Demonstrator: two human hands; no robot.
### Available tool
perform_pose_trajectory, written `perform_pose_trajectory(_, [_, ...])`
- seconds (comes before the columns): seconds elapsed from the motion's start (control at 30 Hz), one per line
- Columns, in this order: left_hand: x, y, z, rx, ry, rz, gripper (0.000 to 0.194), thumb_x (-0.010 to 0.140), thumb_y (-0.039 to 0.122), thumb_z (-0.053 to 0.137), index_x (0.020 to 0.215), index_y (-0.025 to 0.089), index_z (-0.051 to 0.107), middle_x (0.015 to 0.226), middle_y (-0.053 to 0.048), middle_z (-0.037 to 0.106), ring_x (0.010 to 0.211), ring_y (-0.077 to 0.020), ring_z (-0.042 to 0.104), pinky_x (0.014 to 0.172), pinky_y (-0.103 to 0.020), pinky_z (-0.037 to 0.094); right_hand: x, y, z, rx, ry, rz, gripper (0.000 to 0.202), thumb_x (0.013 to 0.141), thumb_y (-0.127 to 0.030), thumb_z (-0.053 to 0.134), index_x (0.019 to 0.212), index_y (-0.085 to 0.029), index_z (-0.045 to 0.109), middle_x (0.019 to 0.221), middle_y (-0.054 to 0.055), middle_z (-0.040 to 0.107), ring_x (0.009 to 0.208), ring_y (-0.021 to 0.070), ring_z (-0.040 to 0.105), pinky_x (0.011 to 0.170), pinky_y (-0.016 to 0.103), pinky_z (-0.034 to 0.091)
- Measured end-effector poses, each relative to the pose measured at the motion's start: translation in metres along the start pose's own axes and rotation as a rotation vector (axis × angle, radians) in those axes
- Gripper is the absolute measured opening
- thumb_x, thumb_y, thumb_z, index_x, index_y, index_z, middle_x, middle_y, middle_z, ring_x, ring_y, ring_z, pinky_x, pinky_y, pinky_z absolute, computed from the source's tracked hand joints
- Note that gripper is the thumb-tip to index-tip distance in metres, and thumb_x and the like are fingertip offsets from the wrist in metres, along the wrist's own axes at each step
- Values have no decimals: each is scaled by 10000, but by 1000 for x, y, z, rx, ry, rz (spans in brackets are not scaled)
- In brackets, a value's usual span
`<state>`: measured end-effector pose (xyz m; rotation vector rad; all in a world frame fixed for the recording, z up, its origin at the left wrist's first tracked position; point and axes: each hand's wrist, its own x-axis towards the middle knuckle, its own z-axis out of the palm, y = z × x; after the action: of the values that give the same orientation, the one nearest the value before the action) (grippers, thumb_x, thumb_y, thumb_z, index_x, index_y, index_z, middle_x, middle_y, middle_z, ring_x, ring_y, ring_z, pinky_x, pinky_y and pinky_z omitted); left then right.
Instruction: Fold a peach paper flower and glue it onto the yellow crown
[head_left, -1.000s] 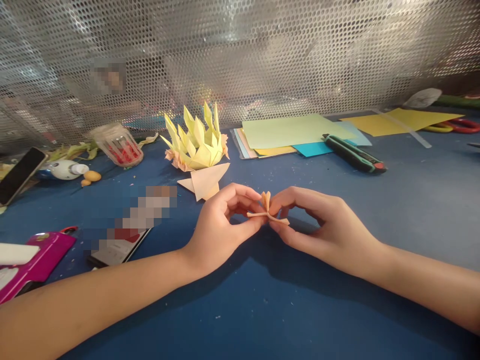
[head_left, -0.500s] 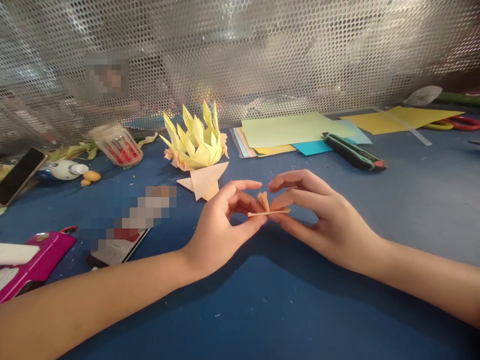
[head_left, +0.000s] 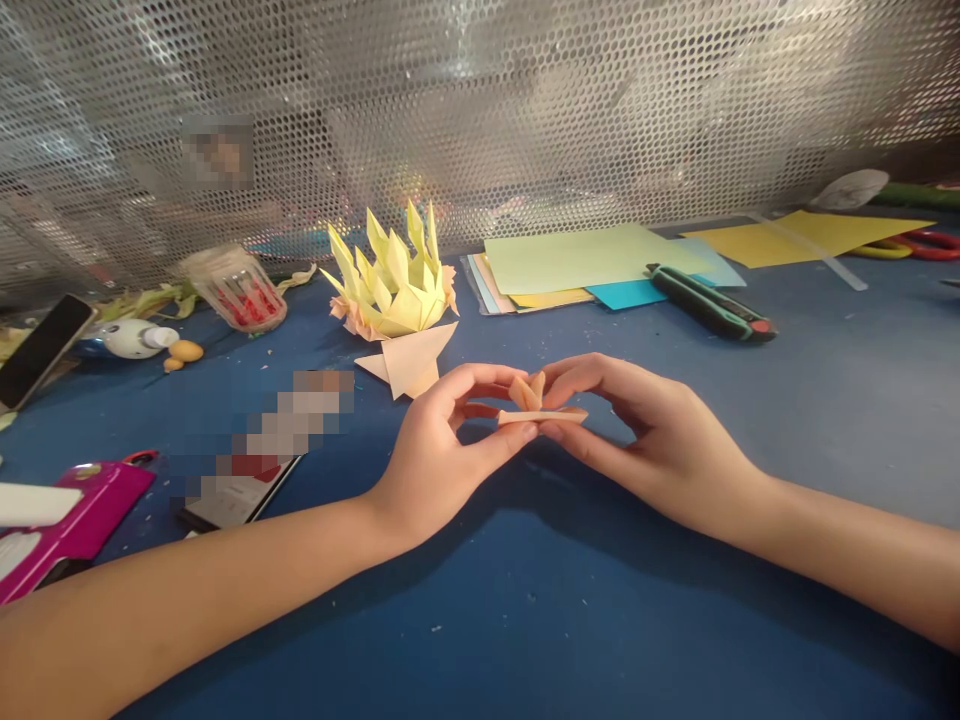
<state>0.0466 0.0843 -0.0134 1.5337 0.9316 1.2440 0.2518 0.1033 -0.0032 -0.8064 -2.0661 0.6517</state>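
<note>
A small piece of folded peach paper (head_left: pixel 527 396) is held between my two hands above the blue table. It has a flat strip along the bottom and two pointed flaps standing up from its middle. My left hand (head_left: pixel 442 450) pinches its left side, thumb in front and fingers behind. On the other side my right hand (head_left: pixel 645 430) grips it the same way, with the fingertips partly hidden behind the paper. Beyond my left hand lie folded peach paper pieces (head_left: pixel 411 362), beside a yellow origami flower (head_left: pixel 401 290) with a peach lower edge.
Coloured paper sheets (head_left: pixel 577 260) and a box cutter (head_left: pixel 705 305) lie at the back. Scissors (head_left: pixel 919 245) rest at the far right. A jar (head_left: pixel 238 290), a glue bottle (head_left: pixel 131 338), phones (head_left: pixel 45 350) and a magenta object (head_left: pixel 105 510) occupy the left. Perforated metal (head_left: pixel 480 110) borders the table.
The upright flaps have spread apart into a V, and the paper has tipped to show more of its strip. My right fingers have come down and closed in behind it.
</note>
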Motion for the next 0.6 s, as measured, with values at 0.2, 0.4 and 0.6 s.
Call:
perform_pose_trajectory(0.2, [0, 2, 2, -95, -14, -76, 225, 869, 211, 771, 930, 221, 555, 926, 14, 685, 936, -155, 703, 891, -292, 554, 1, 3, 4, 179, 85, 111, 393, 860, -334, 780, 1191, -276, 577, 924, -1, 691, 851, 171, 697, 819, 311, 597])
perform_pose_trajectory(0.4, [0, 4, 1, -62, -7, -115, 238, 861, 210, 762, 969, 224, 551, 922, 1, 704, 910, -158, 708, 844, -284, 564, 3, -2, -1, 217, -76, 227, 245, 871, -464, 762, 911, -225, 724, 853, 43, 761, 806, 191, 707, 729, 301, 591])
perform_pose_trajectory(0.6, [1, 4, 2, -58, 4, -136, 277, 841, 204, 761, 1009, 227, 543, 886, 2, 697, 863, -157, 709, 780, -269, 574, 5, -3, -3, 365, -158, 383, 287, 857, -514, 774, 852, -232, 727, 866, 42, 801, 834, 204, 751, 761, 305, 608])
